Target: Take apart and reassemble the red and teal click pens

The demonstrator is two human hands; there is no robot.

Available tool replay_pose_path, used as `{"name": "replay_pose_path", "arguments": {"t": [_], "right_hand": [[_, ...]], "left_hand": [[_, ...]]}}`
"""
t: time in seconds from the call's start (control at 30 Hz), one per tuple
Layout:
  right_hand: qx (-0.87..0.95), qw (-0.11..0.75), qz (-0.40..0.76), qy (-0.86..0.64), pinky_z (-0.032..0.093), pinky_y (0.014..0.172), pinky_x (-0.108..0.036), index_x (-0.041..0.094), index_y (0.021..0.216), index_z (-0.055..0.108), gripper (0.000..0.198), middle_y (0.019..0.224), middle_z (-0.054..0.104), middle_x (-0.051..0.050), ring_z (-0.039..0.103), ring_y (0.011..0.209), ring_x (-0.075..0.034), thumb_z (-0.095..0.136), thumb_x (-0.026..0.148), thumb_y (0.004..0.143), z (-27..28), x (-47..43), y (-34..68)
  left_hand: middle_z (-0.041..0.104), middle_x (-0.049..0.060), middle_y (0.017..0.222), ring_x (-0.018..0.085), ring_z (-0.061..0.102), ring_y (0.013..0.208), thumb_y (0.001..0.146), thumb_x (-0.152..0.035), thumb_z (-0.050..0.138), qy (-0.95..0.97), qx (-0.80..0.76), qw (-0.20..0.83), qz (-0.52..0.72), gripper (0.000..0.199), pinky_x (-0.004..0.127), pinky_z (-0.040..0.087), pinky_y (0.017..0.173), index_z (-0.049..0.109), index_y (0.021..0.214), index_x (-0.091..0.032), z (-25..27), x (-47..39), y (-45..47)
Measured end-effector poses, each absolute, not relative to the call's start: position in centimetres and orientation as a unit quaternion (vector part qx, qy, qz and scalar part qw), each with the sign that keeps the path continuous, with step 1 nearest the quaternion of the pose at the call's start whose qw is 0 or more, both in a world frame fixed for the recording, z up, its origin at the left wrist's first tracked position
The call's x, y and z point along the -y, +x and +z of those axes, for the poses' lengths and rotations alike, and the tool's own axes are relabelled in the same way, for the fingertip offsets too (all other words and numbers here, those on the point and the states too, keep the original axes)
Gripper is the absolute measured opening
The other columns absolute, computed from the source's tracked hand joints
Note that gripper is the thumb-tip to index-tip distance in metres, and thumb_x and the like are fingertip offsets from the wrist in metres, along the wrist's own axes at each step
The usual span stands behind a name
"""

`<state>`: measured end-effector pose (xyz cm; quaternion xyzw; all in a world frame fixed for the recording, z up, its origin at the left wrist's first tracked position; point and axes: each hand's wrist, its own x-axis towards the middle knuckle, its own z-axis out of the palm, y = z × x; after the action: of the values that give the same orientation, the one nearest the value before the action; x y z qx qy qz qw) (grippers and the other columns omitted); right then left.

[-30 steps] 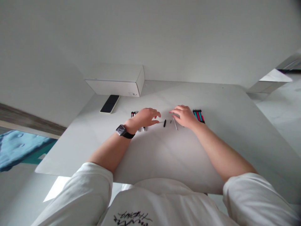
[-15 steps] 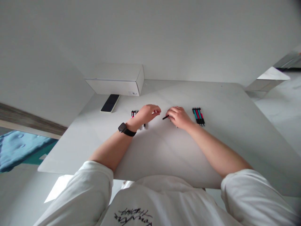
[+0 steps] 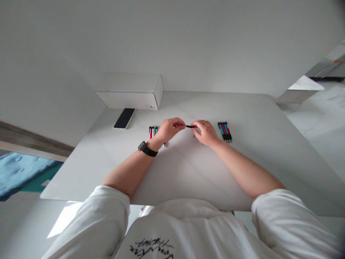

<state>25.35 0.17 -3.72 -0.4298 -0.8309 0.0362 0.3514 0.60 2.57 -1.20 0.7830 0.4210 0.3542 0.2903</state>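
Note:
My right hand (image 3: 206, 132) is closed in a pinch on a slim black pen part (image 3: 189, 126), which points left. My left hand (image 3: 172, 129) has its fingers pinched at the left end of that part; whatever sits between these fingertips is too small to make out. Below the right hand, a thin silvery piece (image 3: 201, 143) shows on the table, partly covered. Beside the left hand lie several pen pieces in red (image 3: 150, 133), white and teal, partly hidden by the wrist. Right of my right hand, several pens (image 3: 225, 132) in black, teal and red lie side by side.
A white box (image 3: 129, 99) stands at the back left against the wall. In front of it lies a phone (image 3: 124, 118) with a dark screen. The white table (image 3: 178, 172) has its near edge close to my body. A black watch (image 3: 147, 148) is on my left wrist.
My right hand has raised the black pen part and turned it level, bringing its tip to my left fingertips. The left fingers have closed in toward it. The view has shifted slightly.

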Motion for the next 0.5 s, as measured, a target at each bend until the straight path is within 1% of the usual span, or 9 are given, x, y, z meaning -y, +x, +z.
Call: {"name": "replay_pose_path", "arguments": {"t": [0.13,0.5], "right_hand": [[0.836,0.342,0.034,-0.429,0.045,0.090,-0.041,0.025,0.108,0.067,0.011,0.099,0.075,-0.006,0.067,0.093,-0.026,0.060,0.022,0.099,-3.71,-0.15,25.46],[0.840,0.323,0.027,-0.435,0.045,0.094,-0.043,0.024,0.109,0.069,0.015,0.100,0.075,-0.007,0.066,0.097,-0.028,0.058,0.023,0.100,-3.58,0.16,25.35]], "left_hand": [[0.079,0.001,0.093,0.015,0.070,0.082,0.092,-0.034,0.074,0.782,-0.425,0.287,0.353,0.014,0.028,0.053,0.080,0.078,0.100,-0.023,-1.34,-2.37,0.76],[0.080,0.004,0.096,0.017,0.072,0.085,0.094,-0.034,0.073,0.787,-0.430,0.275,0.347,0.014,0.030,0.055,0.079,0.078,0.100,-0.022,-1.50,-2.10,0.84]]}}
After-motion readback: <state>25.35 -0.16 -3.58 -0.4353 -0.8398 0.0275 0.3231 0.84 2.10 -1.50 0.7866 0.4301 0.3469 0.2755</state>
